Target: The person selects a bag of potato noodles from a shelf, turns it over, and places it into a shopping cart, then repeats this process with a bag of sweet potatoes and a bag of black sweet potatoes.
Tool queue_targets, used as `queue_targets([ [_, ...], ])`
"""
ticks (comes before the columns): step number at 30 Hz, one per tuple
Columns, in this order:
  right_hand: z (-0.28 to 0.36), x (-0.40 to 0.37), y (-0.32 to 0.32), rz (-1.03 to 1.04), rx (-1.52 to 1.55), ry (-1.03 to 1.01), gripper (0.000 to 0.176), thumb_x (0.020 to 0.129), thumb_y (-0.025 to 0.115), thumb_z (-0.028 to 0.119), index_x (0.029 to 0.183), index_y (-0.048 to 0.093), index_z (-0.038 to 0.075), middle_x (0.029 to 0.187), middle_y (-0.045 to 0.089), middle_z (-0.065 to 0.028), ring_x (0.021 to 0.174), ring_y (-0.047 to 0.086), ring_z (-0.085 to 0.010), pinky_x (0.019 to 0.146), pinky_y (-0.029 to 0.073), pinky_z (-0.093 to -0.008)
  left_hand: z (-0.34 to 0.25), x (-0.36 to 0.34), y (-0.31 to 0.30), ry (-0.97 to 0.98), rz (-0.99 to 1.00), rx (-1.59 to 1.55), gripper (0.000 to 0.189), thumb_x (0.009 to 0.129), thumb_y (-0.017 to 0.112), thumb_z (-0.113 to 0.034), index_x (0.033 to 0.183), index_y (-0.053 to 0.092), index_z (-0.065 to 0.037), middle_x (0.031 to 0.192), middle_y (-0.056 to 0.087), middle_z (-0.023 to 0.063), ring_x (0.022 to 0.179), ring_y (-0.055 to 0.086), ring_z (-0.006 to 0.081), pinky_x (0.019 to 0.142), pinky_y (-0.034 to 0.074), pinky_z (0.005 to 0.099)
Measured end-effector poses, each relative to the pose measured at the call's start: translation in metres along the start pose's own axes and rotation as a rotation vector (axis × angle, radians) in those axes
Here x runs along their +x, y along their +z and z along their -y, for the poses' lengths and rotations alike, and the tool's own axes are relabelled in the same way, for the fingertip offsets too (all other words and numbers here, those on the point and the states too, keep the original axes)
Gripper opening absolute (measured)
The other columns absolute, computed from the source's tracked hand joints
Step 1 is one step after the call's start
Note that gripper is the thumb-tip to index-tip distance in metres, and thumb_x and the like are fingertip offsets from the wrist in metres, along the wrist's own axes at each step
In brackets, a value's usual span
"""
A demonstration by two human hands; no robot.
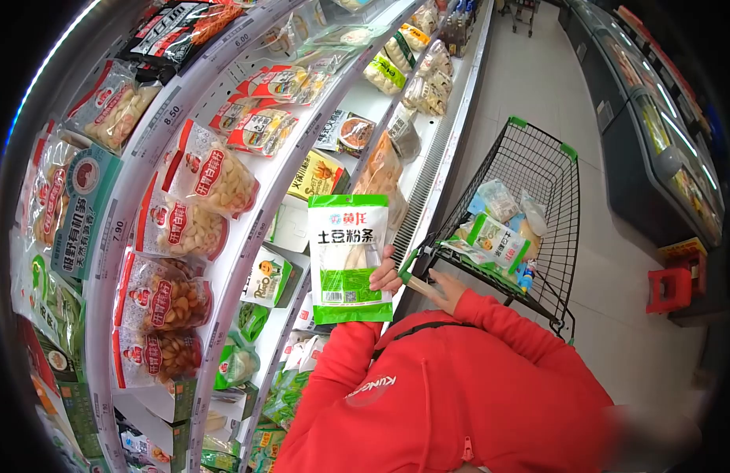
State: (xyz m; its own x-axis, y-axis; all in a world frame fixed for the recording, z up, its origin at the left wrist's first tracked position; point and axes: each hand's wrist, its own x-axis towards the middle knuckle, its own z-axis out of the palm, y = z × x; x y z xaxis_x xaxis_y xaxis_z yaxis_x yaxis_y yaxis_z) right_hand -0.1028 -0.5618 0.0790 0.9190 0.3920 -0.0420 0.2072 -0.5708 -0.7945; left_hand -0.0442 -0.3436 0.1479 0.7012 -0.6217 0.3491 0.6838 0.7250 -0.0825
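Note:
My left hand (387,273) holds a green and white packet of potato noodles (339,256) upright before me. Its fingers wrap round the packet's right edge, and the rest of the hand is hidden behind it. The packet's front faces me, with a clear window in the middle. At the near end of a black wire shopping cart (550,189), my right hand (447,290) is on the cart handle (418,285). Several packaged goods lie in the cart, among them a green and white packet (497,240).
Refrigerated shelves (278,189) with bagged foods run along my left. Bags of peeled garlic (211,180) stand on one shelf. Across the tiled aisle (522,71) is a freezer case (641,134), with a red stool (669,290) by its near end.

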Motion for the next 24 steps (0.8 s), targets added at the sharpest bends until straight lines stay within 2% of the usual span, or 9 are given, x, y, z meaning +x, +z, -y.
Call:
queue_targets([
  [3, 0.002, 0.005, 0.001, 0.152, -0.015, 0.086, 0.045, 0.082, 0.058, 0.027, 0.117, 0.052, 0.000, 0.107, 0.057, -0.0226, 0.099, 0.056, -0.0378, 0.086, 0.045, -0.0420, -0.001, 0.000, 0.001, -0.121, -0.078, -0.009, 0.048, 0.092, 0.040, -0.038, 0.115, 0.041, 0.004, 0.062, 0.044, 0.0042, 0.048, 0.045, 0.0142, 0.053, 0.033, 0.0265],
  [4, 0.011, 0.006, -0.005, 0.213, -0.005, 0.111, 0.041, 0.081, 0.058, 0.026, 0.113, 0.054, 0.001, 0.104, 0.059, -0.0223, 0.096, 0.057, -0.0384, 0.084, 0.046, -0.0433, 0.000, 0.003, 0.018, -0.117, -0.236, 0.095, 0.053, 0.093, 0.033, -0.042, 0.113, 0.045, 0.006, 0.060, 0.043, 0.0048, 0.042, 0.041, 0.0138, 0.049, 0.032, 0.0276],
  [7, 0.029, 0.004, -0.016, 0.141, -0.015, 0.051, 0.032, 0.079, 0.059, 0.025, 0.103, 0.056, 0.004, 0.094, 0.061, -0.0204, 0.087, 0.058, -0.0394, 0.078, 0.046, -0.0460, 0.004, 0.004, 0.025, -0.075, -0.372, 0.182, 0.054, 0.093, 0.031, -0.042, 0.108, 0.049, 0.007, 0.059, 0.043, 0.0054, 0.038, 0.037, 0.0134, 0.045, 0.031, 0.0278],
  [8, 0.030, 0.004, -0.016, 0.138, -0.029, 0.047, 0.029, 0.079, 0.059, 0.024, 0.101, 0.056, 0.004, 0.091, 0.061, -0.0202, 0.086, 0.057, -0.0401, 0.076, 0.045, -0.0459, 0.003, 0.005, 0.023, -0.099, -0.343, 0.202, 0.055, 0.093, 0.032, -0.043, 0.108, 0.048, 0.007, 0.059, 0.043, 0.0051, 0.038, 0.037, 0.0130, 0.044, 0.030, 0.0270],
  [14, 0.029, 0.002, -0.014, 0.121, -0.047, 0.085, 0.028, 0.080, 0.059, 0.026, 0.100, 0.056, 0.007, 0.092, 0.062, -0.0179, 0.086, 0.058, -0.0384, 0.074, 0.046, -0.0463, 0.007, 0.000, 0.026, -0.076, -0.413, 0.270, 0.058, 0.090, 0.036, -0.047, 0.108, 0.049, 0.008, 0.064, 0.045, 0.0071, 0.039, 0.037, 0.0136, 0.046, 0.031, 0.0264],
  [17, 0.022, 0.001, -0.011, 0.114, -0.075, 0.056, 0.029, 0.081, 0.058, 0.028, 0.102, 0.055, 0.008, 0.092, 0.062, -0.0172, 0.086, 0.058, -0.0381, 0.074, 0.046, -0.0467, 0.006, -0.008, 0.009, -0.003, -0.361, 0.247, 0.055, 0.091, 0.037, -0.044, 0.108, 0.049, 0.007, 0.071, 0.049, 0.0095, 0.046, 0.041, 0.0146, 0.050, 0.033, 0.0262],
  [20, 0.018, 0.000, -0.010, 0.130, -0.083, 0.073, 0.030, 0.081, 0.058, 0.029, 0.104, 0.055, 0.009, 0.093, 0.062, -0.0170, 0.086, 0.059, -0.0380, 0.074, 0.047, -0.0465, 0.000, -0.023, -0.016, 0.127, -0.384, 0.223, 0.048, 0.090, 0.043, -0.041, 0.108, 0.051, 0.003, 0.079, 0.053, 0.0099, 0.053, 0.044, 0.0150, 0.054, 0.035, 0.0272],
  [23, 0.022, 0.000, -0.012, 0.153, -0.088, 0.090, 0.030, 0.082, 0.057, 0.030, 0.103, 0.056, 0.009, 0.094, 0.063, -0.0165, 0.087, 0.059, -0.0373, 0.074, 0.047, -0.0462, -0.018, -0.041, -0.035, 0.374, -0.645, 0.383, 0.036, 0.090, 0.050, -0.034, 0.108, 0.055, -0.003, 0.083, 0.056, 0.0078, 0.055, 0.044, 0.0144, 0.055, 0.036, 0.0278],
  [24, 0.018, 0.000, -0.010, 0.151, -0.089, 0.075, 0.031, 0.082, 0.058, 0.030, 0.104, 0.056, 0.010, 0.095, 0.063, -0.0158, 0.089, 0.059, -0.0363, 0.075, 0.047, -0.0456, -0.044, -0.060, -0.058, 0.301, -0.629, 0.511, 0.024, 0.092, 0.050, -0.027, 0.105, 0.057, -0.008, 0.089, 0.059, 0.0057, 0.062, 0.053, 0.0160, 0.062, 0.044, 0.0300],
])
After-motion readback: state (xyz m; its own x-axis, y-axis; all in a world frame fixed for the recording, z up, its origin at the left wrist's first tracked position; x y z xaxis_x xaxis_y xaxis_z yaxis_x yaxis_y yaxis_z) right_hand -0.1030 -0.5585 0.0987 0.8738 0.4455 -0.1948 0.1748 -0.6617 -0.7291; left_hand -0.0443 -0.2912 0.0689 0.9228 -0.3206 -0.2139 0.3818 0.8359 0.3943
